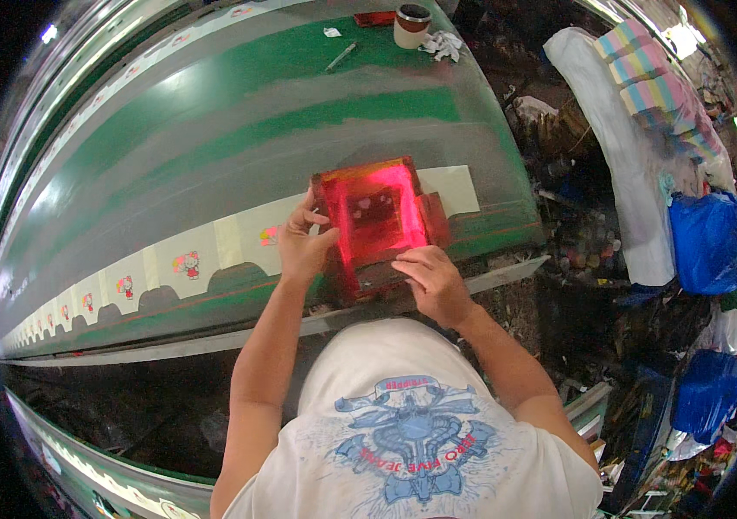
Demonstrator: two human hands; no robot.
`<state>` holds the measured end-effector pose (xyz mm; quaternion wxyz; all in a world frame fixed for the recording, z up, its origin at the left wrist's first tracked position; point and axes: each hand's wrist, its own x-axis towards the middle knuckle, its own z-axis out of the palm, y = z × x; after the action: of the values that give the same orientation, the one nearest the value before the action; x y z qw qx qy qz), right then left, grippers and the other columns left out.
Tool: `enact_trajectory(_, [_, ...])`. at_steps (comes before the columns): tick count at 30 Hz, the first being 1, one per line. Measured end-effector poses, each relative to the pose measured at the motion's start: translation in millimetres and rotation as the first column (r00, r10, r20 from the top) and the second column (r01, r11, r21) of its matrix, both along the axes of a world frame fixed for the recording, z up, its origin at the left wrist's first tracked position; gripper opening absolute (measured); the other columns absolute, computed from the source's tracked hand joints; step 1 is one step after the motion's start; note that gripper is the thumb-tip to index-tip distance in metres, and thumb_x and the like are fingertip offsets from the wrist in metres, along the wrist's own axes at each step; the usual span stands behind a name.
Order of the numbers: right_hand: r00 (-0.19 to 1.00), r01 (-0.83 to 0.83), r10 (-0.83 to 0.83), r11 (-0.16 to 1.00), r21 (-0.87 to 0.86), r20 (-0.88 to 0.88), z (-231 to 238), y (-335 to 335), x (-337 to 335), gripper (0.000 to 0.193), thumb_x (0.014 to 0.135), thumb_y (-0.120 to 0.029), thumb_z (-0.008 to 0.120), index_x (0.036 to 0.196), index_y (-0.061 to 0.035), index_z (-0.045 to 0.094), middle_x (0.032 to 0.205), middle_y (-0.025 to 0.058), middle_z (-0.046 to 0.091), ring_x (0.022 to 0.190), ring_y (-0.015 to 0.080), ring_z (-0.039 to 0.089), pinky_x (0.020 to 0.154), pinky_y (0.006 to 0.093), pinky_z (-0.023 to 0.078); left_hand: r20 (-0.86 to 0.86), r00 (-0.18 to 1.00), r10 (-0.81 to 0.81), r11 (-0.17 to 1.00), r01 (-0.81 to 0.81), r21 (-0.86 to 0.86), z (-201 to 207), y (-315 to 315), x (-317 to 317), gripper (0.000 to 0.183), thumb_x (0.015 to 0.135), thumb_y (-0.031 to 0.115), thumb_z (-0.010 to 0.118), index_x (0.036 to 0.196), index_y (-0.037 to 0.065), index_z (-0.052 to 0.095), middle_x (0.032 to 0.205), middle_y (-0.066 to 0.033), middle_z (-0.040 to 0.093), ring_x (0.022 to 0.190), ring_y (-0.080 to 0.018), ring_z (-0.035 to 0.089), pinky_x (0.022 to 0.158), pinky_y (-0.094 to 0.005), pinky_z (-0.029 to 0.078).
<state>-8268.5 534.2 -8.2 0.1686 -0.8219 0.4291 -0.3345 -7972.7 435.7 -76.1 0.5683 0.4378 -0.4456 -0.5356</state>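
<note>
A square screen printing frame (349, 246), with red-stained sides and wet pink ink around its inner mesh, lies over the right end of a row of pale pieces (230, 240). My left hand (303, 246) grips its left side, thumb and fingers bent at the edge. With its fingers pinched together, my right hand (434, 281) holds the near edge toward the right corner. A red block (434, 218) sits against the frame's right side; how it is attached cannot be made out. Small red-and-pink cartoon figures (187, 264) are printed on the pieces to the left.
The long green table (282, 143) has grey smears. At its far end stand a brown-and-cream cup (411, 28), crumpled white tissue (443, 46), a pen-like stick (341, 56) and a red flat piece (374, 18). Rightward are a white wrapped roll (623, 173), striped stacks (649, 82) and blue bags (708, 242).
</note>
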Motion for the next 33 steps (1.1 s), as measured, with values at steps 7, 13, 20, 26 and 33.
enact_trajectory(7, [0.999, -0.044, 0.043, 0.999, 0.010, 0.031, -3.3, 1.1, -76.2, 0.047, 0.086, 0.013, 0.078, 0.131, -0.0022, 0.082, 0.132, 0.0159, 0.078, 0.125, 0.0420, 0.074, 0.108, 0.0536, 0.062, -0.165, 0.986, -0.021, 0.989, 0.044, 0.139, 5.7, -5.4, -71.7, 0.031, 0.080, -0.024, 0.083, 0.090, 0.002, 0.069, 0.183, -0.0277, 0.050, 0.162, -0.0333, 0.060, 0.126, -0.0448, 0.054])
enact_trajectory(13, [0.988, -0.108, 0.105, 0.994, 0.017, 0.113, -4.7, -3.5, -91.8, 0.044, 0.090, 0.013, 0.075, 0.131, -0.0010, 0.080, 0.133, 0.0168, 0.077, 0.125, 0.0420, 0.074, 0.109, 0.0536, 0.062, -0.216, 0.976, -0.035, 0.991, 0.062, 0.119, 24.3, -3.2, -81.9, 0.035, 0.081, -0.028, 0.080, 0.089, 0.003, 0.068, 0.182, -0.0265, 0.052, 0.155, -0.0328, 0.066, 0.118, -0.0442, 0.062])
enact_trajectory(20, [0.985, -0.130, 0.127, 0.991, 0.020, 0.118, -5.2, -10.6, -97.5, 0.043, 0.093, 0.012, 0.073, 0.134, -0.0003, 0.079, 0.135, 0.0177, 0.075, 0.127, 0.0419, 0.073, 0.109, 0.0534, 0.062, -0.161, 0.987, 0.019, 0.981, 0.012, 0.191, 21.0, -1.3, -83.2, 0.035, 0.081, -0.023, 0.085, 0.091, 0.006, 0.069, 0.176, -0.0211, 0.062, 0.125, -0.0226, 0.081, 0.092, -0.0339, 0.069])
enact_trajectory(26, [0.987, -0.131, 0.126, 0.990, 0.048, 0.100, -2.1, -14.7, -99.3, 0.043, 0.094, 0.010, 0.072, 0.134, -0.0004, 0.079, 0.137, 0.0173, 0.076, 0.129, 0.0416, 0.072, 0.110, 0.0530, 0.061, -0.174, 0.985, 0.008, 0.984, 0.023, 0.177, 7.0, -3.9, -81.3, 0.036, 0.081, -0.024, 0.085, 0.092, 0.006, 0.068, 0.176, -0.0196, 0.061, 0.129, -0.0215, 0.080, 0.095, -0.0348, 0.069])
enact_trajectory(33, [0.990, -0.126, 0.121, 0.990, 0.062, 0.075, 2.6, -14.1, -97.6, 0.046, 0.091, 0.010, 0.073, 0.134, -0.0030, 0.080, 0.139, 0.0155, 0.076, 0.131, 0.0403, 0.072, 0.114, 0.0541, 0.058, -0.201, 0.979, -0.028, 0.983, 0.063, 0.172, 10.2, -4.1, -78.7, 0.035, 0.081, -0.026, 0.081, 0.091, 0.004, 0.067, 0.179, -0.0198, 0.058, 0.139, -0.0250, 0.076, 0.102, -0.0379, 0.068])
